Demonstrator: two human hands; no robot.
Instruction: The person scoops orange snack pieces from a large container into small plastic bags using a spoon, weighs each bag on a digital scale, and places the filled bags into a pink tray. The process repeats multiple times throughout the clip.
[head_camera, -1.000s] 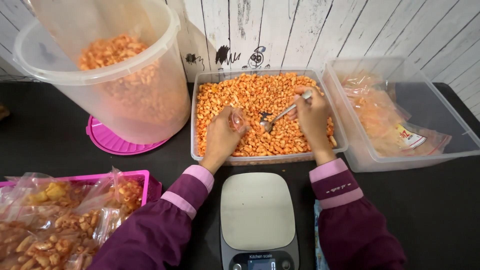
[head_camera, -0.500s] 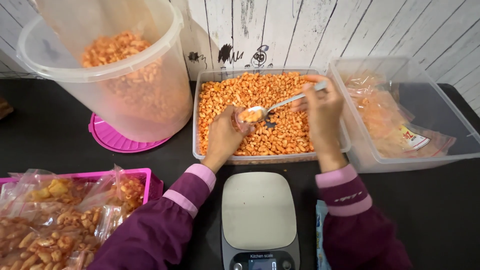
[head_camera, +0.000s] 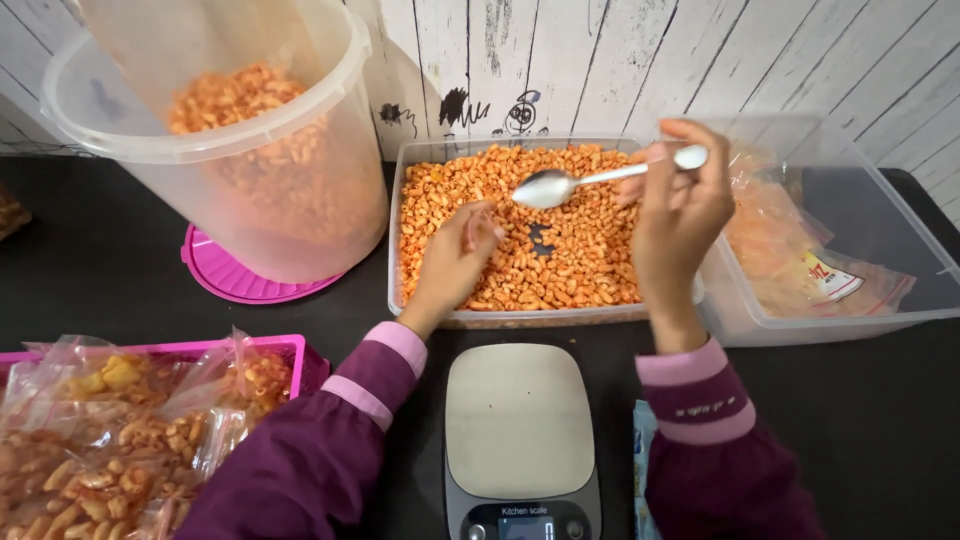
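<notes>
A clear rectangular tub (head_camera: 520, 318) at the middle back holds orange snack pieces (head_camera: 570, 250). My left hand (head_camera: 455, 265) rests in the tub with a small clear bag pinched in its fingers. My right hand (head_camera: 680, 215) holds a metal spoon (head_camera: 570, 183) by the handle, raised above the snacks, bowl pointing left and looking empty.
A big clear bucket (head_camera: 240, 170) of the same snacks stands on a pink lid (head_camera: 235, 280) at the left. A pink tray (head_camera: 290, 350) with filled bags lies at bottom left. A kitchen scale (head_camera: 518, 430) sits in front. A second clear tub (head_camera: 860, 300) with empty bags is at right.
My right hand scooped snacks with the spoon, brought them to the bag in my left hand, then lifted the spoon up and away. The left hand stayed in the tub.
</notes>
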